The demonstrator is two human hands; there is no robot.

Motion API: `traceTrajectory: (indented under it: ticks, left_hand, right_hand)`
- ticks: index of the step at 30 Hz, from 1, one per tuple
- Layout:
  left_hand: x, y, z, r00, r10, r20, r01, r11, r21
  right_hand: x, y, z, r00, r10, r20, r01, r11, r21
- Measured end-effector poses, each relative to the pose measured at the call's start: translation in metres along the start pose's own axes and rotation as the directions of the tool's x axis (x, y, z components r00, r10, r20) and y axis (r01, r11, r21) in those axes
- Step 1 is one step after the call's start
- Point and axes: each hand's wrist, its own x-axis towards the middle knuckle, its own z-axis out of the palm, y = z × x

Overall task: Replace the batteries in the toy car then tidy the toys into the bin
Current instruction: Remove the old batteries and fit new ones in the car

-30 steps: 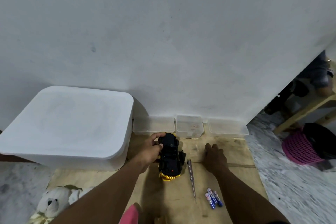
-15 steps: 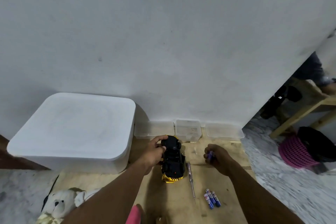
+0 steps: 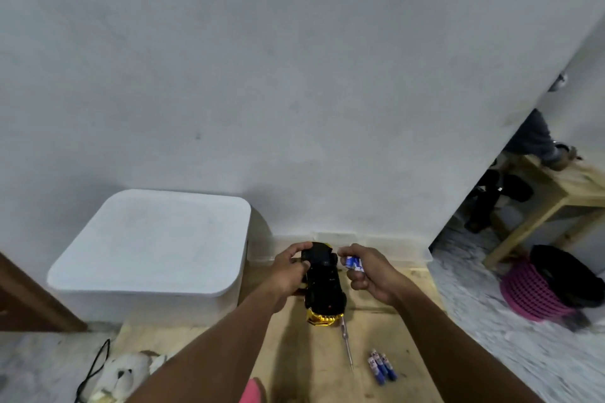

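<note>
The toy car (image 3: 322, 285), glossy black with a gold chrome end, lay underside up on the wooden board (image 3: 294, 357). The left hand (image 3: 288, 271) gripped its far end, fingers curled around the body. The right hand (image 3: 370, 271) hovered just beside the car, thumb and fingers pinching a blue-and-white battery (image 3: 353, 262). Nearer the camera lay a slim screwdriver (image 3: 347, 347), its handle close to the gold end, and beside it three loose blue batteries (image 3: 381, 368) touching one another. A large white plastic bin (image 3: 154, 249) with rounded corners stood left of the car against the wall. A white plush toy (image 3: 126, 376) lay at the board's left edge. A pink ribbed basket (image 3: 537, 291) sat well apart, right.
</note>
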Motion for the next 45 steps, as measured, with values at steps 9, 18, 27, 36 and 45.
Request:
traceTrajectory:
  ticks: [9, 18, 27, 36, 45]
  left_hand:
    - [-0.003, -0.009, -0.003, 1.0, -0.009, 0.017, 0.009, 1.0, -0.025]
    - [0.003, -0.013, 0.003, 1.0, 0.003, 0.01, -0.002, 0.996, -0.085]
    - [0.013, -0.008, -0.002, 0.998, 0.036, -0.054, -0.041, 0.995, -0.095]
    - [0.018, -0.01, -0.01, 0.994, 0.098, -0.057, -0.104, 0.99, -0.097]
    - [0.017, -0.016, -0.014, 0.994, 0.086, -0.062, -0.093, 0.988, -0.126]
  right_hand:
    - [-0.005, 0.005, 0.018, 0.943, -0.323, -0.086, 0.255, 0.863, -0.435]
    - [0.008, 0.035, 0.043, 0.706, -0.483, -0.517, 0.252, 0.854, -0.455]
    - [0.015, 0.047, 0.042, 0.746, -0.52, -0.416, 0.177, 0.757, -0.629]
    - [0.015, 0.037, 0.042, 0.793, -0.51, -0.334, 0.273, 0.787, -0.553]
    - [0.014, 0.028, 0.039, 0.941, -0.195, -0.277, 0.11, 0.949, -0.296]
